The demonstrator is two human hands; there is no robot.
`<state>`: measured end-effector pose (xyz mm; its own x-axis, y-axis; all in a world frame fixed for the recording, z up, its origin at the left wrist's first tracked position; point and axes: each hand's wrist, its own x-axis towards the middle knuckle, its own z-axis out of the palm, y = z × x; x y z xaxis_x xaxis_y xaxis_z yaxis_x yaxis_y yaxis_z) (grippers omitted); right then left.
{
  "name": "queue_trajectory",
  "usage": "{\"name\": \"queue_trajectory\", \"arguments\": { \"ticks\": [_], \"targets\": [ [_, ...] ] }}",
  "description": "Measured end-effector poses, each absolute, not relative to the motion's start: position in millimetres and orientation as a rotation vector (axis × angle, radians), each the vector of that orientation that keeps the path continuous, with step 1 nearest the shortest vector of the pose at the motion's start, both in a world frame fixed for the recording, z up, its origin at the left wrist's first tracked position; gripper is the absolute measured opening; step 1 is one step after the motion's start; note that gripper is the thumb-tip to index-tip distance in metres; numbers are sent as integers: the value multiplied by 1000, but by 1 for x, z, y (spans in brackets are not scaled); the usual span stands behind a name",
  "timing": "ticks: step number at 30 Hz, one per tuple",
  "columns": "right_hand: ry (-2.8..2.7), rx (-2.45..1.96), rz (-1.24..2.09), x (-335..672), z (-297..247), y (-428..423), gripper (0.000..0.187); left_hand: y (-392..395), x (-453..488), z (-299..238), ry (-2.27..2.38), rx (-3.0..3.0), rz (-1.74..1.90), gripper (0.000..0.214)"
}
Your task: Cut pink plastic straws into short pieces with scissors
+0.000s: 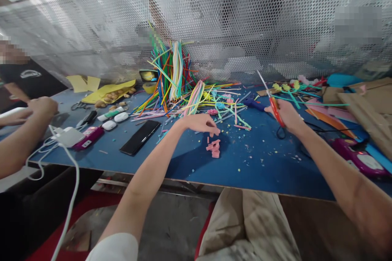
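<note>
My left hand [200,123] hovers palm down over the blue table [263,167], its fingertips pinched on a small pink straw piece just above a little pile of cut pink pieces [213,148]. My right hand [286,115] is closed round the red handles of a pair of scissors [271,100], whose blades point up and to the left. A heap of coloured straws [174,79] lies behind both hands, some standing upright against the mesh screen.
A black phone [140,137] lies left of my left hand. Chargers, a white cable [69,136] and another person's arms [27,126] fill the left end. Cardboard and coloured sheets [361,108] and a magenta device [359,158] sit right. A perforated metal screen [229,20] backs the table.
</note>
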<state>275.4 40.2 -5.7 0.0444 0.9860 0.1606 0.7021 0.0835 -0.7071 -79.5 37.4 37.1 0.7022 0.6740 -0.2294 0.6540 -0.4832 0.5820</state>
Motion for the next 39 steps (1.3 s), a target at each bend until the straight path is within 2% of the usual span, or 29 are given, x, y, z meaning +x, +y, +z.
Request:
{"name": "queue_trajectory", "arguments": {
  "ticks": [5,8,12,19,25,29,35,39],
  "targets": [
    [-1683,-2085,127,311,-7,58,34,38,-84,43,1210,2354,107,34],
    [-1695,-2234,15,321,-9,62,44,33,-87,46,1328,2229,-149,35],
    [-1800,-2349,-65,327,-10,68,54,27,-85,45,1323,2125,-383,26],
    [-1946,-2374,-61,326,-14,72,58,33,-79,34,1072,2223,-225,14],
    [-1957,-2214,-196,320,-14,69,46,40,-81,27,986,2300,-169,14],
    [-1947,-1916,-41,282,-7,54,34,39,-79,28,1000,2322,-220,15],
    [-2248,-1681,227,209,0,36,45,37,-78,26,1033,2323,-236,17],
    [-2317,-1660,264,187,3,46,49,37,-78,23,1062,2329,-261,19]
  ]
}}
